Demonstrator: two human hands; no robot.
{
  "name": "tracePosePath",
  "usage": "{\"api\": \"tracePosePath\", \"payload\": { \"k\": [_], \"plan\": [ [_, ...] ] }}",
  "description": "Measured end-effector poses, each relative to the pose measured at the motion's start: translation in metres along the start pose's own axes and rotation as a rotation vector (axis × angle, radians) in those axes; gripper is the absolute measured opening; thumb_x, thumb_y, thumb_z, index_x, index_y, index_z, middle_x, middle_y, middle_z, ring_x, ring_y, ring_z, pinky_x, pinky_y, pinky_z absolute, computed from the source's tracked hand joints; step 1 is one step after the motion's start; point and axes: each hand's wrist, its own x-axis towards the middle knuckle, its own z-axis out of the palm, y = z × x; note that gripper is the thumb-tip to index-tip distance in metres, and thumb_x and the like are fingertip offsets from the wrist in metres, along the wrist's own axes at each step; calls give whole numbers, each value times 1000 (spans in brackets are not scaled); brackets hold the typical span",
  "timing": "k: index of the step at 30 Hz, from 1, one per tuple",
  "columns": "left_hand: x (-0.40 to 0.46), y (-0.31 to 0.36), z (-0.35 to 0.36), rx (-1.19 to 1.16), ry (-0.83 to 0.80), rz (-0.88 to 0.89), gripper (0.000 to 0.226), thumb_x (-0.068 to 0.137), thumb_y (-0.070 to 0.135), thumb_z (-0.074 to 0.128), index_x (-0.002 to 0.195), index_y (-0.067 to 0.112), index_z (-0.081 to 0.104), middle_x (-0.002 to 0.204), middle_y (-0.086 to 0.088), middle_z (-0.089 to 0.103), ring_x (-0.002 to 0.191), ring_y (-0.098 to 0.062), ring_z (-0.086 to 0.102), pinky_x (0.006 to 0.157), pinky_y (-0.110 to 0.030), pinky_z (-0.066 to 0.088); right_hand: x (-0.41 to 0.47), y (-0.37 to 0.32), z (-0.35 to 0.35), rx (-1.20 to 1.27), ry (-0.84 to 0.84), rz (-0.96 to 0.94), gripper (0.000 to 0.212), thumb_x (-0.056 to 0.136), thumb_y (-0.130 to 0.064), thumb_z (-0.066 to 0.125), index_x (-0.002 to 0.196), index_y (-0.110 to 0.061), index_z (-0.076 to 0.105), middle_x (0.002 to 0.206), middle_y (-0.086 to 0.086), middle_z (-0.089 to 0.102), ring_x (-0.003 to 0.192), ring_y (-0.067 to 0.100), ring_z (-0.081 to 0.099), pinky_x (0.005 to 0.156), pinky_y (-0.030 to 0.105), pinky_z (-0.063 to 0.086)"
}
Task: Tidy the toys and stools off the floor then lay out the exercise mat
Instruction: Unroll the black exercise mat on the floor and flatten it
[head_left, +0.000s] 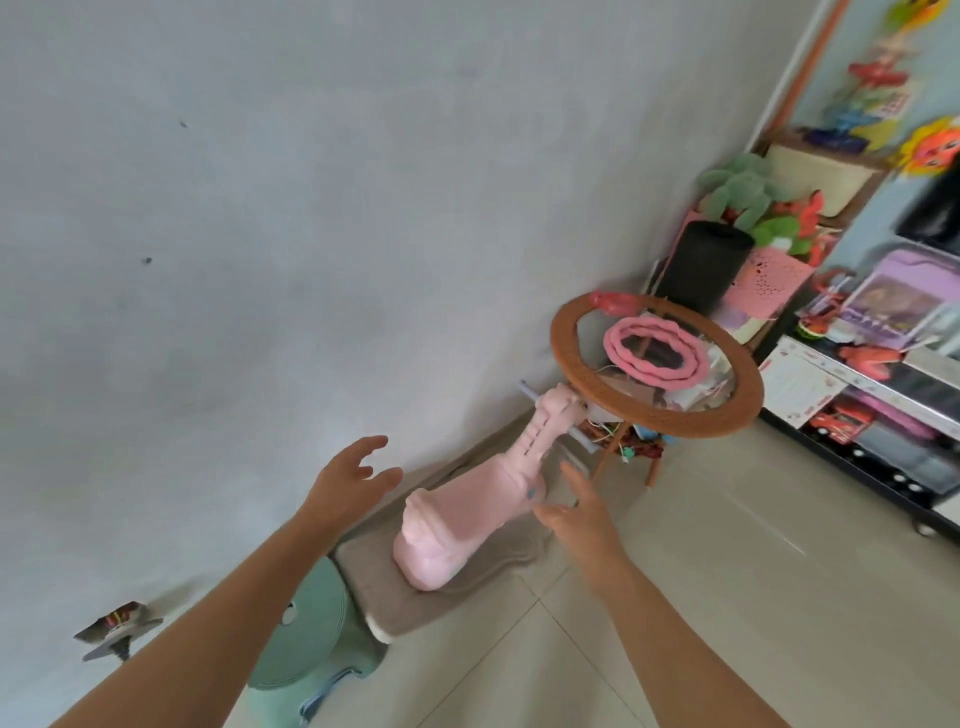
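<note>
**A:** Head view is tilted hard, so tell me what you make of it.

**B:** From my seat I see both bare arms reaching forward over the tiled floor. The left hand is up near the grey wall, its fingers spread and relaxed, holding nothing. The right hand is flat, fingers straight and apart, also holding nothing.

**A:** And what lies between them?

**B:** A pink ride-on toy, leaning with its front end up toward the round tabletop. It sits on a grey-brown cushion lying on the floor against the wall. The right hand is just beside the toy's side; I cannot tell whether it touches. The left hand is apart from it.

**A:** Any stools?

**B:** A green stool stands on the floor below the left forearm, just beside the cushion's near end.

**A:** The mat?

**B:** I see a dark roll standing upright behind the tabletop, next to a pink perforated basket. It looks like a rolled mat, though I cannot be sure.

**A:** Anything else?

**B:** A pink wavy ring lies on the glass tabletop, and plush toys crowd the shelf at the right.
</note>
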Motion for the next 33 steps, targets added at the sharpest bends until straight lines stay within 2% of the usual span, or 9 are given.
{"api": "tracePosePath", "payload": {
  "k": [7,10,12,14,17,21,25,28,33],
  "plan": [
    [18,74,141,4,-124,69,46,88,19,62,132,26,49,121,3,51,119,-15,49,74,-21,44,33,26,-147,61,180,-23,67,82,1,61,142,-20,38,133,-4,47,120,14,46,92,23,34],
    [22,104,189,57,-193,83,46,88,18,61,131,23,50,113,2,53,111,-13,52,93,-26,41,39,36,-200,107,243,-2,68,83,-1,61,143,-20,35,144,0,41,129,16,40,98,26,34],
    [28,123,216,82,-236,93,47,85,19,64,130,22,51,110,3,55,105,-12,53,96,-27,41,45,39,-228,125,265,-7,65,85,1,58,142,-20,37,131,-1,48,122,18,45,91,24,36],
    [37,137,237,77,-272,95,57,75,28,68,129,24,51,116,-4,60,110,-19,57,99,-32,44,54,41,-248,151,287,-15,62,86,2,57,141,-20,38,121,-3,50,108,19,50,83,25,39],
    [54,153,264,130,-299,115,49,83,20,65,129,22,51,124,-12,60,113,-30,58,94,-34,46,71,46,-270,192,323,10,65,86,-4,60,143,-23,34,143,2,41,106,12,45,87,25,37],
    [93,178,313,151,-327,154,43,86,12,62,128,18,53,128,-13,57,110,-40,57,75,-33,49,105,51,-305,207,333,20,66,86,-10,62,143,-28,34,147,1,36,128,19,43,96,28,36],
    [139,209,366,243,-371,231,45,87,16,61,131,18,51,131,-7,55,111,-22,57,95,-32,44,156,49,-345,193,337,36,68,86,-7,62,144,-26,32,150,2,33,131,19,39,94,27,36],
    [172,237,407,246,-422,242,48,88,16,61,134,16,47,132,-7,53,116,-24,55,98,-34,44,201,40,-377,202,338,41,69,86,-7,62,145,-25,32,150,2,33,124,16,44,93,27,36],
    [222,290,465,303,-489,284,49,89,15,59,136,14,46,137,-8,50,120,-27,52,101,-36,43,267,28,-431,193,364,57,68,86,-9,64,143,-26,33,148,1,35,125,17,43,97,30,36]
  ]
}}
